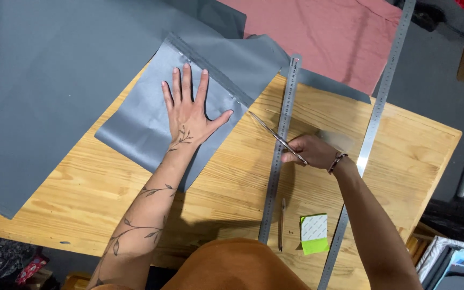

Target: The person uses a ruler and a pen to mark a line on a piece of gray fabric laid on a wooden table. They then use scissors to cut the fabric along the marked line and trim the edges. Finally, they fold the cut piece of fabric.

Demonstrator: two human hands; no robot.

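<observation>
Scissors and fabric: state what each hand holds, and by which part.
The right hand grips the scissors by their handles, blades pointing at the grey fabric. The left hand holds nothing; it lies flat on that fabric.

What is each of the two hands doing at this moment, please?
Left hand: open, flat on the grey fabric piece.
Right hand: closed around the scissors.
</observation>
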